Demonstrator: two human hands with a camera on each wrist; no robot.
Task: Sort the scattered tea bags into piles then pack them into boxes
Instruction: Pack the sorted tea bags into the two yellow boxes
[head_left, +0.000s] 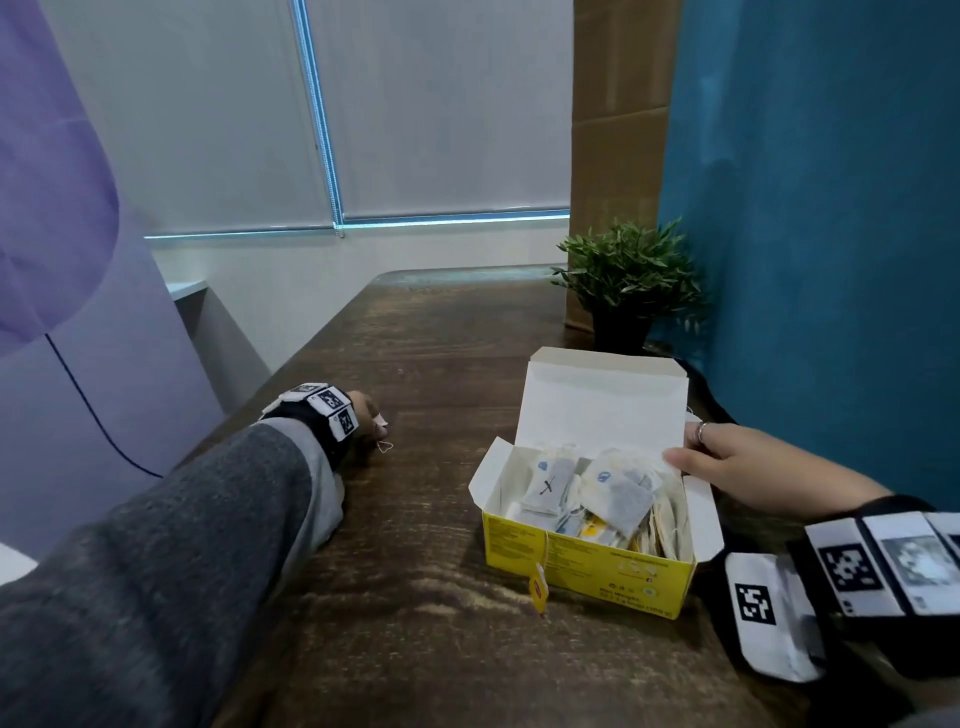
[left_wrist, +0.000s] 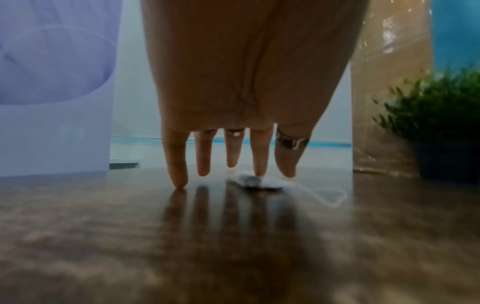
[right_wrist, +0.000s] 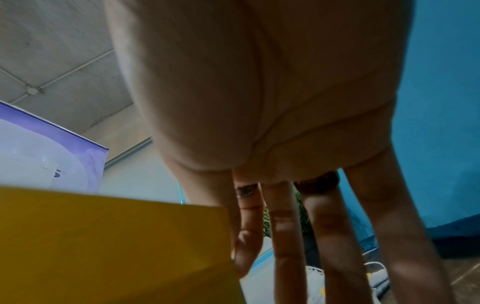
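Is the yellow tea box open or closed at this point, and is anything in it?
Open. The yellow cardboard tea box has its white lid flap standing up, and tea bags fill the inside.

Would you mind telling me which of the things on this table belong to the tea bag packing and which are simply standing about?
Part of the job:
- yellow box, lid open, tea bags inside
- loose tea bag under the left hand
- right hand, steadying the box at its far right corner
- tag hanging over the box front

Just standing about:
- potted plant
- purple banner
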